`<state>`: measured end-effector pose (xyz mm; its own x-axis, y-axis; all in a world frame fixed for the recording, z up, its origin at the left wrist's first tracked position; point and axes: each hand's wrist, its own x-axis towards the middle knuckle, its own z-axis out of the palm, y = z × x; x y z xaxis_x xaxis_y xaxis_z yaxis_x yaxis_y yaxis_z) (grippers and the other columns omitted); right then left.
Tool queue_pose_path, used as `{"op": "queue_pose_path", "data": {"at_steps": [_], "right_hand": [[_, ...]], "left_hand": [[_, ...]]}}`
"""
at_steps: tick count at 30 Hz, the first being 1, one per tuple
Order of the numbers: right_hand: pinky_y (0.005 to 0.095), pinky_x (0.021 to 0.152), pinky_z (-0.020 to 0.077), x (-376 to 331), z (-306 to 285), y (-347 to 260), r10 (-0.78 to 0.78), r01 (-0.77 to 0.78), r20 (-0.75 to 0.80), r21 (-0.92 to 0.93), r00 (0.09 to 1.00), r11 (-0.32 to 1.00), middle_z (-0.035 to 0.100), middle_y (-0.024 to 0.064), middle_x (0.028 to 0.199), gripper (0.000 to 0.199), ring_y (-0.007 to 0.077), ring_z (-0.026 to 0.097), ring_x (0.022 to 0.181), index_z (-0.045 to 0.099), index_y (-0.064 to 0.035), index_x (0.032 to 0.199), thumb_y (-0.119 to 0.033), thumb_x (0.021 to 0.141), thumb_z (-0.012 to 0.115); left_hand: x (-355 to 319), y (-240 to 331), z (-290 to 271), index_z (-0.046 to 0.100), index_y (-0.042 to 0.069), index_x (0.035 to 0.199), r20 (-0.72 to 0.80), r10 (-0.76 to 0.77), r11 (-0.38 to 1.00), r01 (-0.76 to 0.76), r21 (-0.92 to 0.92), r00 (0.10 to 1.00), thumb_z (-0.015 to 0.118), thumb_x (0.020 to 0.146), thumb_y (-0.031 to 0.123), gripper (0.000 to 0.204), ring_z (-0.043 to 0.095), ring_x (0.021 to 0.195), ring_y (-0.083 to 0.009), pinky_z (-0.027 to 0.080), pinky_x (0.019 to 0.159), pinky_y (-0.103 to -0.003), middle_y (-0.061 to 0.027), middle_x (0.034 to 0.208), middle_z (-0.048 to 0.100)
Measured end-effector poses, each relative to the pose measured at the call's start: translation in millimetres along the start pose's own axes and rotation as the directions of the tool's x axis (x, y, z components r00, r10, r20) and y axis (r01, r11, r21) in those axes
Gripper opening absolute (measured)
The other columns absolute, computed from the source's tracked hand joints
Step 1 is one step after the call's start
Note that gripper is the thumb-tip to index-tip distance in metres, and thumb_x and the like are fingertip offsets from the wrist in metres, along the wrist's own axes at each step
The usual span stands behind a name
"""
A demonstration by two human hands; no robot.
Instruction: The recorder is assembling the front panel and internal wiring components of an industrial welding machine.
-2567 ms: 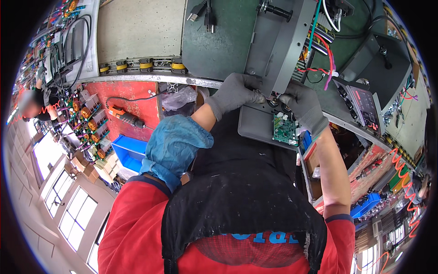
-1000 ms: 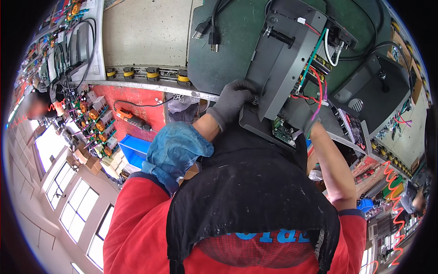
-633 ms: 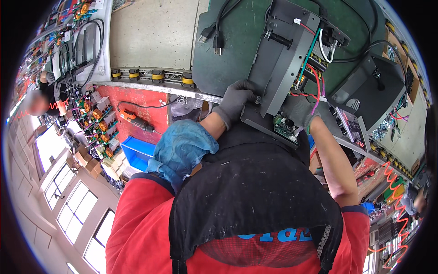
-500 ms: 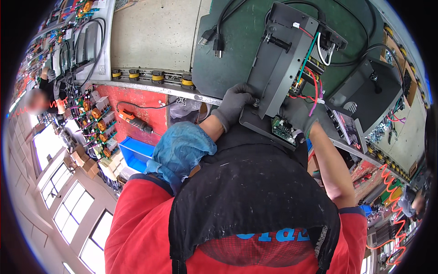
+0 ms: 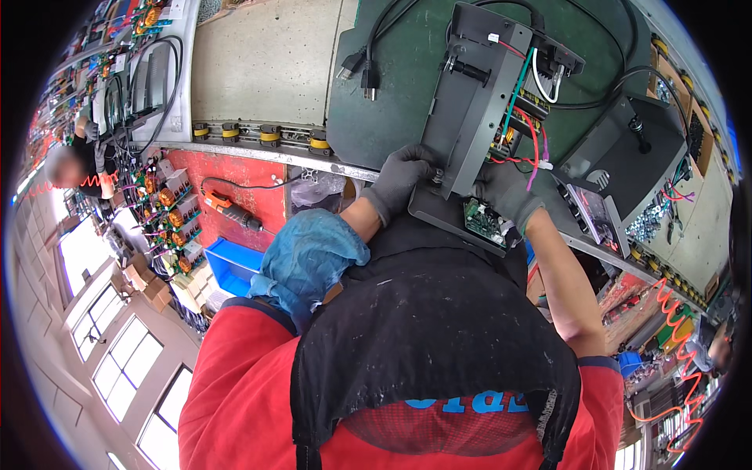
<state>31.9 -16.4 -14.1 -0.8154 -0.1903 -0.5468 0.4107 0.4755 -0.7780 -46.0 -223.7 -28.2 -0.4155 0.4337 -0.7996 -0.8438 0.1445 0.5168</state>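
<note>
A dark grey sheet-metal housing [image 5: 462, 117] stands tilted in front of me, its near end panel jutting over the bench edge. My left hand [image 5: 399, 182], in a grey glove, grips the housing's left edge with curled fingers, beside a small metal fitting [image 5: 437, 175]. On the near panel sits a green circuit board [image 5: 484, 222]. My right hand [image 5: 509, 192], gloved too, reaches in between that board and the housing's right side; its fingertips are hidden there. Red, purple, green and white wires [image 5: 537, 145] hang along the housing's right side, just above the right hand.
Black power plugs [image 5: 370, 77] lie on the green mat [image 5: 352, 125]. To the right stand a second dark housing [image 5: 634, 145] and a panel with a display [image 5: 595, 215]. An orange power screwdriver [image 5: 233, 211] and a blue bin [image 5: 231, 265] are at left. A person [image 5: 86, 160] works at far left.
The housing and both hands appear slightly further left and up in the picture, along with the whole bench. My left hand keeps its place on the housing's edge; the right shifts slightly inward.
</note>
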Motion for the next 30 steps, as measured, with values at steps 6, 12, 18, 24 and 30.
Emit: {"op": "queue_pose_path", "data": {"at_steps": [6, 12, 18, 24, 30], "right_hand": [[0.0350, 0.073, 0.0501, -2, 3, 11, -0.028, 0.012, 0.061, 0.242, 0.998, 0.970, 0.068, 0.0125, 0.085, 0.024, 0.0274, 0.065, 0.081, 0.068, -0.0052, 0.094, -0.019, 0.075, 0.074], [0.0367, 0.073, 0.0503, -2, 2, 8, -0.102, 0.092, -0.048, -0.177, 0.994, 0.980, 0.066, 0.0143, 0.082, 0.025, 0.0296, 0.065, 0.080, 0.067, -0.0042, 0.096, -0.015, 0.074, 0.073], [0.0381, 0.069, 0.0493, -8, -1, 6, -0.147, 0.152, -0.048, 0.134, 0.988, 0.979, 0.066, 0.0144, 0.083, 0.027, 0.0328, 0.063, 0.079, 0.068, -0.0069, 0.095, -0.025, 0.076, 0.072], [0.0405, 0.068, 0.0486, -4, -3, -1, -0.065, 0.046, -0.188, -0.102, 0.980, 0.994, 0.065, 0.0152, 0.084, 0.025, 0.0334, 0.063, 0.080, 0.069, -0.0094, 0.096, -0.031, 0.085, 0.063], [0.0365, 0.054, 0.0475, -4, -15, -8, 0.138, -0.137, -0.012, 0.021, 0.990, 0.990, 0.063, 0.0101, 0.073, 0.024, 0.0240, 0.060, 0.060, 0.068, -0.0135, 0.106, -0.026, 0.091, 0.055]], "left_hand": [[1, -1, 0, 0.060, -0.003, 0.090, -0.003, 0.005, 1.000, -0.005, 0.031, 1.000, 0.052, 0.075, -0.004, 0.017, 0.060, 0.074, -0.0152, 0.052, 0.069, -0.027, -0.0087, 0.083, 0.062], [-1, 1, 4, 0.059, -0.002, 0.093, 0.007, 0.029, 0.998, -0.029, 0.063, 1.000, 0.052, 0.077, -0.004, 0.017, 0.061, 0.076, -0.0156, 0.052, 0.070, -0.028, -0.0086, 0.085, 0.062], [-2, 3, 9, 0.060, -0.002, 0.091, -0.015, 0.027, 0.996, -0.026, 0.081, 1.000, 0.052, 0.074, -0.005, 0.019, 0.058, 0.076, -0.0142, 0.050, 0.070, -0.027, -0.0071, 0.083, 0.061], [-5, 5, 12, 0.060, -0.002, 0.092, -0.012, 0.020, 0.992, -0.018, 0.123, 1.000, 0.051, 0.075, -0.004, 0.019, 0.058, 0.077, -0.0146, 0.050, 0.071, -0.027, -0.0069, 0.084, 0.061], [-9, 5, 8, 0.059, -0.002, 0.096, 0.018, -0.008, 0.999, 0.007, 0.049, 1.000, 0.051, 0.077, -0.004, 0.020, 0.059, 0.078, -0.0160, 0.051, 0.072, -0.028, -0.0087, 0.088, 0.060]]}}
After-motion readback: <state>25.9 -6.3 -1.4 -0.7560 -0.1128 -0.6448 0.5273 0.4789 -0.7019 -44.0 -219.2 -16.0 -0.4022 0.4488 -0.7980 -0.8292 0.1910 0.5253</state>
